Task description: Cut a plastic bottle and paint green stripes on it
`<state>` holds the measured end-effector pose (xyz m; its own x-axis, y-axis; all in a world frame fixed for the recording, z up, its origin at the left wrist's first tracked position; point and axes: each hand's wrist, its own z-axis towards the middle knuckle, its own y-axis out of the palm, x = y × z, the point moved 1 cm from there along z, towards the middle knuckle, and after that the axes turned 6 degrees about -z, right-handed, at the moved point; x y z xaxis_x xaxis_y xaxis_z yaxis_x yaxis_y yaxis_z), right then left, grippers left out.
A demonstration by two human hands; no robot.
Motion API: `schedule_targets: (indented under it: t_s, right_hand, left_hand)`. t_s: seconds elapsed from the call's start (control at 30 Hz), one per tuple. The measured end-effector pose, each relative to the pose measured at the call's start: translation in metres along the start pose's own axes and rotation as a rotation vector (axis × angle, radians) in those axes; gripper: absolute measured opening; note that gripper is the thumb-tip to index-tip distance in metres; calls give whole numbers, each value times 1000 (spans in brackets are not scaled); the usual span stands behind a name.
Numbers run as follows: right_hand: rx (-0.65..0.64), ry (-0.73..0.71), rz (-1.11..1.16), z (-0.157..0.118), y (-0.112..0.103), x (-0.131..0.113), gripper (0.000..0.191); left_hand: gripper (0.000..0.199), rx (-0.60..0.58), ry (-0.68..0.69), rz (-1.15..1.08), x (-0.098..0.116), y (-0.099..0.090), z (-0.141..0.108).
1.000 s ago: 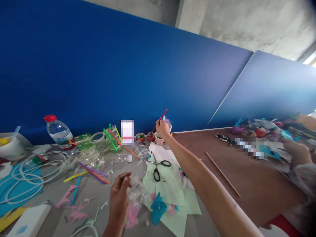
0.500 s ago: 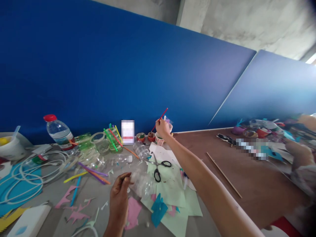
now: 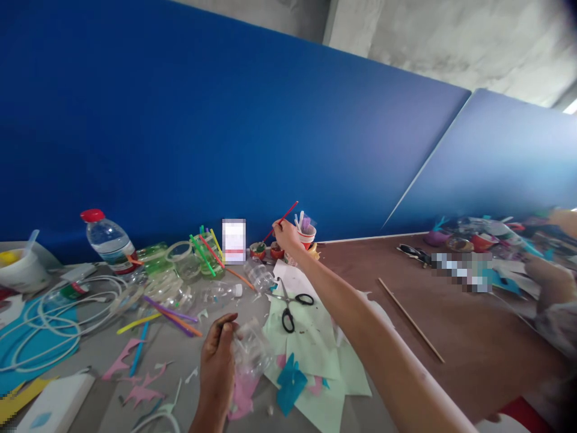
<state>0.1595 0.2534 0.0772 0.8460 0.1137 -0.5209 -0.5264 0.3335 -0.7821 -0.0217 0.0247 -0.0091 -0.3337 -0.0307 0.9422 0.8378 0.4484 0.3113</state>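
Note:
A thin red paintbrush (image 3: pixel 288 210) is pinched in my right hand (image 3: pixel 285 234), its lower end slanting down to the left into a small paint cup (image 3: pixel 257 249). A second small red cup (image 3: pixel 276 249) stands just beside it, partly behind my fingers. My left hand (image 3: pixel 219 352) grips a clear plastic bottle piece (image 3: pixel 253 347) low over the table; the fingertips look stained dark. Black-handled scissors (image 3: pixel 288 310) lie spread on pale green paper (image 3: pixel 311 352) between my arms.
At left are a red-capped bottle (image 3: pixel 108 240), coiled white cable (image 3: pixel 58 325), straws in a jar (image 3: pixel 210 252) and clear plastic containers. A striped cup (image 3: pixel 307 236) stands by the blue partition (image 3: pixel 225 120). A wooden stick (image 3: pixel 410 319) lies right. Another person's arm (image 3: pixel 547 282) is at far right.
My right hand has moved left with the paintbrush, its lower end shifting from the right small cup to the left one. The bottle piece in my left hand has tilted slightly.

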Motion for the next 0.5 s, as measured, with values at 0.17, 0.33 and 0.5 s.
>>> schedule_targets:
  t_s: [0.17, 0.33, 0.5]
  right_hand:
    - [-64, -57, -19, -5, 16, -8, 25]
    - [-119, -53, -30, -5, 27, -11, 25]
    - [-93, -24, 19, -4, 19, -15, 23]
  left_hand:
    - [52, -61, -37, -11, -3, -1, -1]
    - [54, -54, -68, -31, -3, 0, -2]
    - [55, -32, -72, -30, -2, 1, -2]
